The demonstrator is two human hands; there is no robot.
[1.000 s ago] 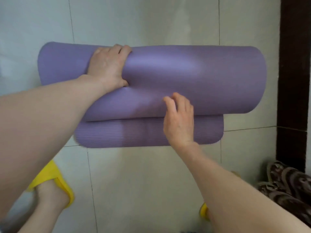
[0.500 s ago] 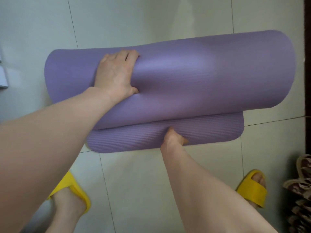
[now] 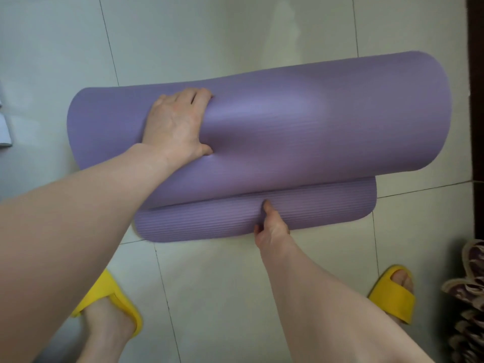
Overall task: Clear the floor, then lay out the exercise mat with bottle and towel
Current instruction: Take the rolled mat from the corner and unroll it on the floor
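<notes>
A purple ribbed exercise mat (image 3: 314, 121) is rolled up and held crosswise above the pale tiled floor. My left hand (image 3: 178, 124) grips the roll on its left half, fingers curled over the top and thumb pressed into the foam. A loose flap (image 3: 209, 221) of the mat hangs out below the roll. My right hand (image 3: 269, 229) pinches the lower edge of that flap, thumb on top and fingers hidden beneath. No bottle or towel is in view.
Large pale floor tiles (image 3: 222, 297) lie under the mat. My feet in yellow slippers stand at the lower left (image 3: 110, 302) and lower right (image 3: 392, 294). A patterned fabric item (image 3: 468, 297) sits at the right edge below a dark door frame (image 3: 475, 87). Something white (image 3: 4, 127) lies at the far left.
My right hand left the face of the roll and dropped to the flap's edge, taking hold of it. The roll's right end tilted upward and the view shifted, showing both feet.
</notes>
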